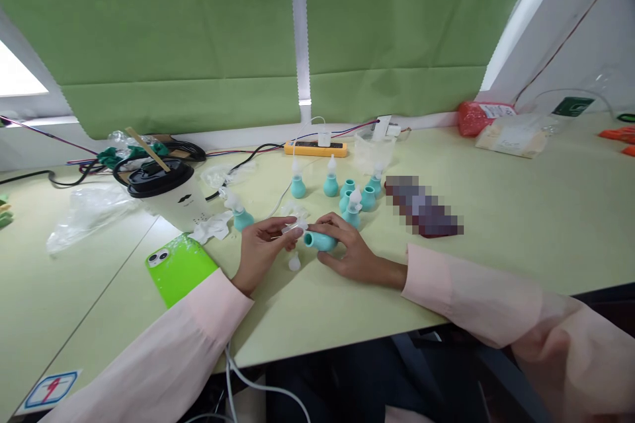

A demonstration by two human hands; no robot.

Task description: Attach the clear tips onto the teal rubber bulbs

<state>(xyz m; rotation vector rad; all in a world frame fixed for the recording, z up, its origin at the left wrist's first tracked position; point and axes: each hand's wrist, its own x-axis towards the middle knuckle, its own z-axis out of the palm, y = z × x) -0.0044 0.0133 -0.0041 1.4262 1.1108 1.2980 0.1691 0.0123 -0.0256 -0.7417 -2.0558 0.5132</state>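
Observation:
My right hand [347,248] is closed around a teal squeeze bulb [320,241], which lies on its side with its open mouth toward my left hand. My left hand [265,244] pinches a small clear plastic piece [296,227] just beside that mouth; its exact shape is partly hidden by the fingers. A small translucent nozzle tip [294,262] lies on the table below my hands. Behind them stand several teal bulbs, some fitted with clear tips, such as one bulb [331,184], and some with open tops, such as another bulb [368,198].
On the left are a bright green phone case [181,268], a paper cup [173,201] with a black lid, a crumpled tissue [211,228] and a plastic bag [94,215]. Farther back sit a yellow power strip [316,149] and a clear tub [373,153]. A dark-red-edged phone [421,206] lies right.

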